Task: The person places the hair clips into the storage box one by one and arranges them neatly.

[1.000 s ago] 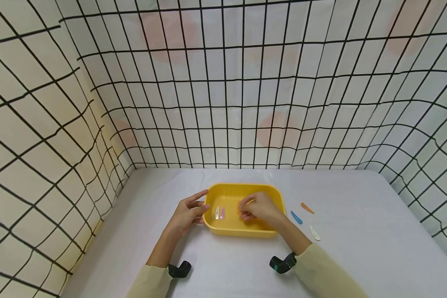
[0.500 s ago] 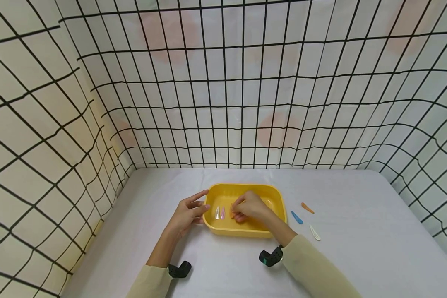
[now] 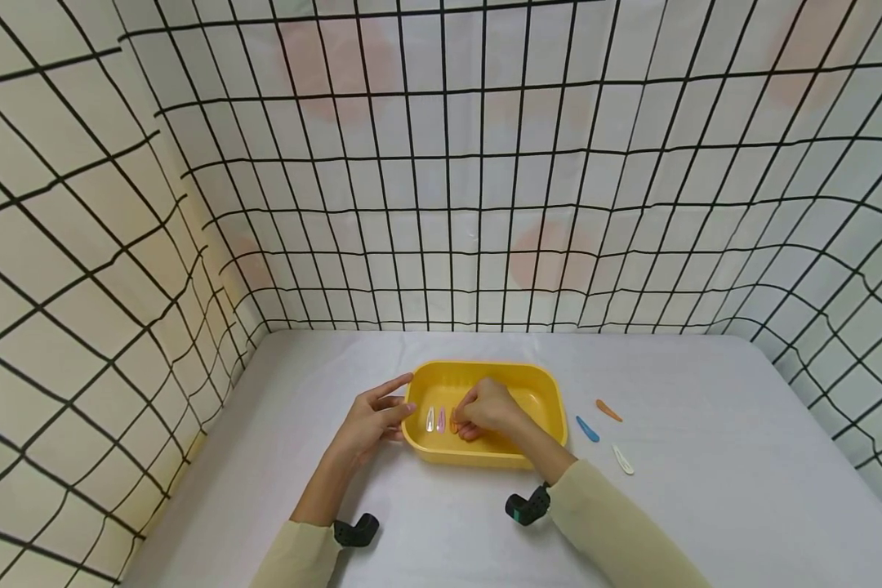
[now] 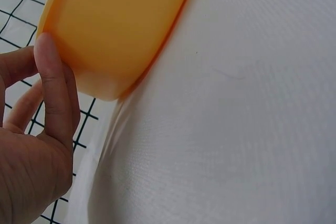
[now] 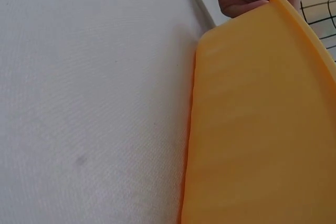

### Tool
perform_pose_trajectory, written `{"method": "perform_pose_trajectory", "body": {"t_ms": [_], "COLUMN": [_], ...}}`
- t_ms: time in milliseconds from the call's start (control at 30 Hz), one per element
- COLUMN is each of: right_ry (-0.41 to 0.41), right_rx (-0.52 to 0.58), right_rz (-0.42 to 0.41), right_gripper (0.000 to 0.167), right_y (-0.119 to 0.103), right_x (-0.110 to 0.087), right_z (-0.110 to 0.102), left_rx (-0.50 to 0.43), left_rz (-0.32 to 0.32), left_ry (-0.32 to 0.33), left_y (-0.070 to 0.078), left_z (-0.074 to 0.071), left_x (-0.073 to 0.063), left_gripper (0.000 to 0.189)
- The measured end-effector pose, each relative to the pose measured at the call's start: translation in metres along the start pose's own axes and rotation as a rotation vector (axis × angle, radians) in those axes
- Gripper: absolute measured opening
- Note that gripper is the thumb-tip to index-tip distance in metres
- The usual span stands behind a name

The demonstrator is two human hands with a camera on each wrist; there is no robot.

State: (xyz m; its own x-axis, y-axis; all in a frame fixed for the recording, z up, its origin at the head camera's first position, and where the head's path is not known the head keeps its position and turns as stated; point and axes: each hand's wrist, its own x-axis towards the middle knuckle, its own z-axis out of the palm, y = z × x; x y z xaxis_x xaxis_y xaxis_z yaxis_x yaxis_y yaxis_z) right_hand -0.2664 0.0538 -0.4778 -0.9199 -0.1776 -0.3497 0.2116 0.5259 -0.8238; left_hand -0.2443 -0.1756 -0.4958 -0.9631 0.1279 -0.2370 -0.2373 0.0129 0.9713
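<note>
A yellow tray [image 3: 478, 460] stands on the white table, with a white hair clip [image 3: 429, 419] and a pink hair clip [image 3: 441, 420] lying side by side inside it. My left hand [image 3: 367, 423] holds the tray's left end, thumb over the rim and fingers outside; the left wrist view shows the thumb [image 4: 48, 56] at the rim. Inside the tray my right hand [image 3: 488, 406] pinches an orange hair clip [image 3: 453, 420], upright in line just right of the pink one. Its fingertips partly cover that clip. The right wrist view shows the tray's outer wall [image 5: 257, 114], hiding the right hand.
Right of the tray lie another orange hair clip [image 3: 608, 410], a blue hair clip [image 3: 587, 429] and a second white hair clip [image 3: 622, 459] on the table [image 3: 706, 490]. Black-gridded white cloth [image 3: 478, 188] rises behind and at both sides.
My right hand has moved left inside the tray, bringing the orange hair clip beside the pink one. The left hand has stayed at the tray's left end.
</note>
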Motion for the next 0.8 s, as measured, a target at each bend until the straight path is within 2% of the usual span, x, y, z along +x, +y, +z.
{"method": "perform_pose_trajectory", "body": {"t_ms": [433, 800], "right_ry": [0.012, 0.052], "right_rx": [-0.004, 0.048], "right_rz": [-0.01, -0.048], "right_gripper": [0.011, 0.015], "right_y": [0.002, 0.008], "right_x": [-0.002, -0.014], "right_z": [0.001, -0.012], "left_rx": [-0.009, -0.006], "left_rz": [-0.006, 0.003], "left_ry": [0.001, 0.005], "left_y": [0.0, 0.0], "left_z": [0.001, 0.0], "left_x": [0.0, -0.001], "left_gripper": [0.056, 0.056]}}
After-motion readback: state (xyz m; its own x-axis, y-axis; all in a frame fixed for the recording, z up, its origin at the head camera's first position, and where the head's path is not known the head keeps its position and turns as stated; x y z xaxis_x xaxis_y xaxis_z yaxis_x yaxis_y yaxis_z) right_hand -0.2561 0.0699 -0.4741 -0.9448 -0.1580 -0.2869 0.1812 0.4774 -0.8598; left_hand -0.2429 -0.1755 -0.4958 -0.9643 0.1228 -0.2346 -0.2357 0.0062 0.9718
